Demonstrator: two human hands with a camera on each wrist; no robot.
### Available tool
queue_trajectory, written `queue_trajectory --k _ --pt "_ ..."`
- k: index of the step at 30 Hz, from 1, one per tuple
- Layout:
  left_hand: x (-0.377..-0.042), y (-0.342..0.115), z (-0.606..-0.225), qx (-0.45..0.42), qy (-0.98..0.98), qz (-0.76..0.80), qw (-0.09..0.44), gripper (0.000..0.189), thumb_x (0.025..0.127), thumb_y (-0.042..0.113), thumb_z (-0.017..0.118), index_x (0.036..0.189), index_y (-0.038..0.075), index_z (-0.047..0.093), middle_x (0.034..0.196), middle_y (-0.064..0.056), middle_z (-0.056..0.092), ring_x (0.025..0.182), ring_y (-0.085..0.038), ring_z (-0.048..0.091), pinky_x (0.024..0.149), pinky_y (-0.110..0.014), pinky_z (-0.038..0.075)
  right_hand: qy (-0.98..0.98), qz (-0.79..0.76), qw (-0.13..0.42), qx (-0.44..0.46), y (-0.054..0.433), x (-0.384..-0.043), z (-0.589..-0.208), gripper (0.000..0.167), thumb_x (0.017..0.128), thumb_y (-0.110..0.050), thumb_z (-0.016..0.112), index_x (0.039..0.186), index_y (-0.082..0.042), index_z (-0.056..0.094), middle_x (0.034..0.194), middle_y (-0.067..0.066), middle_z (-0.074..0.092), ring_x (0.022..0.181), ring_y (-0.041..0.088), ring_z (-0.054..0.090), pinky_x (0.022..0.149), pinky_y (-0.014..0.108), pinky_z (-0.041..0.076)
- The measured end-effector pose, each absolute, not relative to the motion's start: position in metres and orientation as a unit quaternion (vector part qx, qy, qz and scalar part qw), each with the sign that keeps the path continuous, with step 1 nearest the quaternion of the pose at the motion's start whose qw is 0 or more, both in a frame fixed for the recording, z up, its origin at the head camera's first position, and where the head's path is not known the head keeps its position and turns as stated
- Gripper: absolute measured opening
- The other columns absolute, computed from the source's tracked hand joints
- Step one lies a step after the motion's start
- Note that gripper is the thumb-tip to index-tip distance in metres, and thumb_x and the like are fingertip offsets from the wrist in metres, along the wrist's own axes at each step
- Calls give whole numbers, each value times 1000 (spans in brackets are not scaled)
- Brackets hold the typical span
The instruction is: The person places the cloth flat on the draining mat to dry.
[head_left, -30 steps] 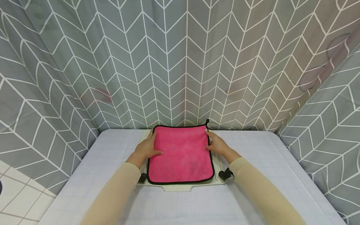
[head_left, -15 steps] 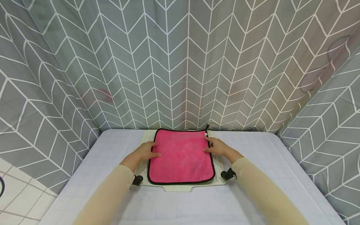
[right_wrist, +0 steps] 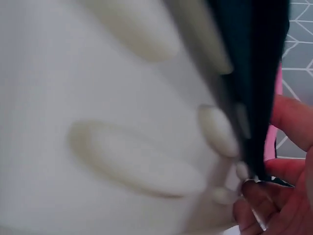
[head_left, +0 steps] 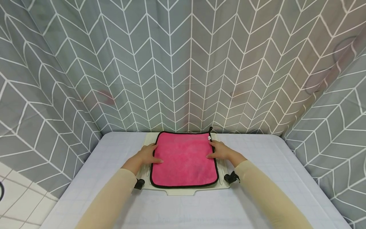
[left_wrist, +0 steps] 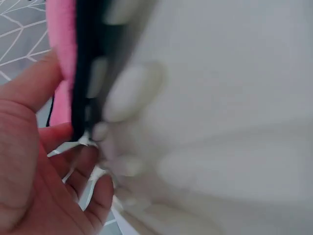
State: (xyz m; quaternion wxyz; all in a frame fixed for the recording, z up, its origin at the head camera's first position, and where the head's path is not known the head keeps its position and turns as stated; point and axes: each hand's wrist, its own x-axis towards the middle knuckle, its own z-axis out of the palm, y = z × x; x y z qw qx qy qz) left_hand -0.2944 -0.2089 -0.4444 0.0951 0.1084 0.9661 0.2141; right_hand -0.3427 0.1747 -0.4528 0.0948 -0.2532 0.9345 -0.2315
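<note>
A pink cloth (head_left: 184, 159) with a black border and a small loop at its back right corner lies over a pale board (head_left: 180, 191) in the head view. My left hand (head_left: 145, 155) holds the cloth's left edge, thumb over the pink side and the other fingers at the border. On the opposite edge my right hand (head_left: 221, 150) pinches the cloth the same way, just below a small white tag (head_left: 209, 138). Both wrist views show the board's pale surface with raised oval shapes, beside the cloth's dark edge (left_wrist: 88, 63). Some fingertips are partly hidden there.
The board rests toward the back of a white-covered table (head_left: 183, 211). Grey curtains (head_left: 183, 63) with white zigzag lines stand behind and on both sides. White floor tiles (head_left: 20, 197) show at the lower left. Black wrist devices (head_left: 139, 183) sit beside the sleeves.
The cloth's far edge has dropped slightly toward the board. My left hand has moved back toward me along the left edge, and the right hand has shifted a little lower.
</note>
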Motion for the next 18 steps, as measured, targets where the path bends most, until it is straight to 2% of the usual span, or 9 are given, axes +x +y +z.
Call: queue_trajectory --k 6,11,15,18 --pt "-295 -211 -437 123 971 179 97 83 84 40 79 148 -1 45 154 -27 36 133 -51 37 101 -70 34 933 -226 107 -260 176 -340 -437 70 93 -30 70 143 12 44 149 40 32 139 54 32 113 61 29" --pt "-295 -197 -426 132 972 178 84 72 93 38 70 149 1 45 156 -24 35 136 -50 35 105 -69 31 936 -204 71 -278 167 -343 -423 57 96 -25 67 140 8 51 148 37 37 136 55 35 112 62 29" --pt "-297 -173 -421 141 970 178 90 73 92 39 71 149 2 45 157 -22 35 140 -49 31 108 -68 28 936 -182 49 -297 146 -348 -425 59 95 -28 67 142 5 51 150 34 38 138 53 33 114 60 27" --pt "-300 -156 -425 140 969 172 107 76 91 45 70 151 7 43 159 -20 33 144 -47 27 112 -66 25 939 -164 66 -296 129 -348 -432 66 95 -35 67 146 2 47 153 32 34 143 52 28 115 60 24"
